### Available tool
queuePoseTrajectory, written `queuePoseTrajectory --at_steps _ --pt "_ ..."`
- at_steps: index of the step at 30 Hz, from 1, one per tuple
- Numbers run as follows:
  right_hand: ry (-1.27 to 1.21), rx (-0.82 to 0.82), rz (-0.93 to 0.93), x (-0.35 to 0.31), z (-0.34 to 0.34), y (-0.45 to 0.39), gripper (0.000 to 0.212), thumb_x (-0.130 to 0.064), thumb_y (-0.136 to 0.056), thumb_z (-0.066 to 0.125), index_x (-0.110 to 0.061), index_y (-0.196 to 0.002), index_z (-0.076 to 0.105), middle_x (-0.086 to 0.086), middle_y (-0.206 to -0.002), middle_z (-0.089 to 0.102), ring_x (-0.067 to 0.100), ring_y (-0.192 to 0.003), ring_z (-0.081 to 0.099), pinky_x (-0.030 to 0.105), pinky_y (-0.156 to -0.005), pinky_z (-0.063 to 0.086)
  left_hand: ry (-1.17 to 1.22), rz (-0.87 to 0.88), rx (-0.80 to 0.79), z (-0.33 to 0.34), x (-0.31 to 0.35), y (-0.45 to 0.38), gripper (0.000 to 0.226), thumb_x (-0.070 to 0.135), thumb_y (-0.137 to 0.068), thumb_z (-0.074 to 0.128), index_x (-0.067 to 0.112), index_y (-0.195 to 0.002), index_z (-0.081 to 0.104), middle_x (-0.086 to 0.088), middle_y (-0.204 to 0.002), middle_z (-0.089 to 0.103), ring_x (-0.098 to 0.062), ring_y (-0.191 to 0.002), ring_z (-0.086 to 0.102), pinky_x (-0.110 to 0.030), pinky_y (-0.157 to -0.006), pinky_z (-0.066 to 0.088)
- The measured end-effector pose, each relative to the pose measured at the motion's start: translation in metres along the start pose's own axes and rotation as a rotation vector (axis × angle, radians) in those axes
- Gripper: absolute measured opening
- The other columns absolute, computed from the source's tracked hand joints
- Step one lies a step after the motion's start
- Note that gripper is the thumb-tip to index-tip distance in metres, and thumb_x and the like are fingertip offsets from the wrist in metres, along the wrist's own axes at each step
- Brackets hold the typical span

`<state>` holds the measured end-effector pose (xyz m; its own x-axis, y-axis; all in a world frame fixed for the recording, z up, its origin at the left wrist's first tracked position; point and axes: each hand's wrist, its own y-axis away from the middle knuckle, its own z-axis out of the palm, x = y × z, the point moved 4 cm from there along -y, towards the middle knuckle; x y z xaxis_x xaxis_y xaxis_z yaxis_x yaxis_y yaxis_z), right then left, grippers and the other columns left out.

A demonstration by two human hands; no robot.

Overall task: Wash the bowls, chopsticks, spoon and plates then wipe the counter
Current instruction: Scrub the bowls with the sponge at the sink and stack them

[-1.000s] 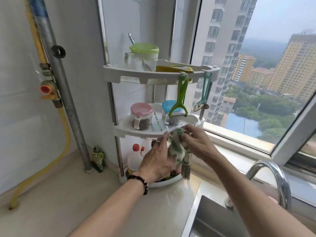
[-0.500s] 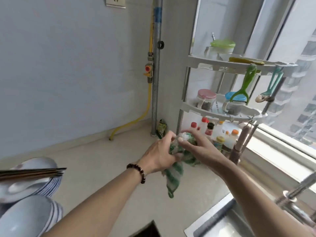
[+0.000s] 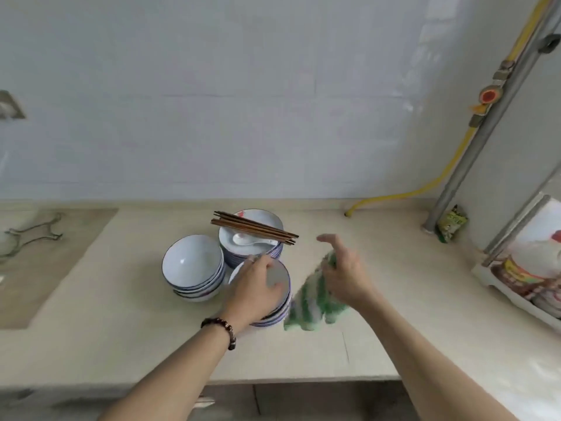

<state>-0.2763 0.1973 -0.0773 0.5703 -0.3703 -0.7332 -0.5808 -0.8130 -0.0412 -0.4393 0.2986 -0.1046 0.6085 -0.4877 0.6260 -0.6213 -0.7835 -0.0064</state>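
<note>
White blue-rimmed bowl stack (image 3: 274, 311) gripped by left hand (image 3: 255, 287); right hand (image 3: 344, 275) pinches green-striped cloth (image 3: 312, 302), hanging.

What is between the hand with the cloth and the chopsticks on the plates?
Nothing: in the head view only bare counter shows between the right hand, holding the green cloth, and the chopsticks.

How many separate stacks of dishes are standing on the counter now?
3. A stack of plates at the back carries the chopsticks and spoon; a bowl stack stands left; another bowl stack is under the left hand.
</note>
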Motion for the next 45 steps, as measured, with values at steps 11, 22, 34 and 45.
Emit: queuePoseTrajectory --at_steps 11,22,34,45 --pt "0.369 -0.141 0.396 0.030 0.104 -0.012 0.060 -0.066 -0.082 0.062 -0.015 -0.056 0.044 0.000 -0.055 0.047 0.018 -0.051 0.044 0.026 -0.047 0.034 -0.137 -0.273 -0.082 0.005 -0.110 -0.020 0.044 0.030 -0.092 0.061 0.016 -0.131 0.045 -0.008 -0.134 0.046 -0.032 -0.112 0.060 -0.035 -0.075 0.042" --pt "0.247 -0.158 0.508 0.033 0.126 -0.022 0.032 -0.026 -0.085 0.063 -0.013 -0.062 0.043 0.005 -0.067 0.049 0.023 -0.056 0.045 0.025 -0.048 0.033 0.005 -0.236 -0.128 0.011 -0.120 -0.034 0.039 0.001 -0.078 0.065 0.009 -0.116 0.058 -0.007 -0.109 0.051 -0.028 -0.111 0.053 -0.026 -0.079 0.042" --pt "-0.101 0.007 0.442 0.019 0.033 0.001 0.047 -0.015 -0.081 0.059 -0.020 -0.045 0.028 -0.004 -0.043 0.025 0.015 -0.037 0.024 0.020 -0.041 0.019 0.369 -0.145 -0.051 -0.023 -0.025 -0.043 0.034 0.008 -0.068 0.070 0.018 -0.100 0.069 0.000 -0.092 0.072 -0.023 -0.087 0.066 -0.035 -0.070 0.055" --pt "-0.244 0.326 0.533 0.105 -0.143 0.106 0.035 -0.021 -0.083 0.063 -0.014 -0.058 0.040 0.001 -0.054 0.028 0.017 -0.052 0.029 0.027 -0.050 0.023 1.097 -0.198 -0.454 0.106 0.168 0.007 0.036 0.037 -0.096 0.061 0.038 -0.129 0.046 0.000 -0.126 0.058 -0.026 -0.110 0.063 -0.036 -0.075 0.056"
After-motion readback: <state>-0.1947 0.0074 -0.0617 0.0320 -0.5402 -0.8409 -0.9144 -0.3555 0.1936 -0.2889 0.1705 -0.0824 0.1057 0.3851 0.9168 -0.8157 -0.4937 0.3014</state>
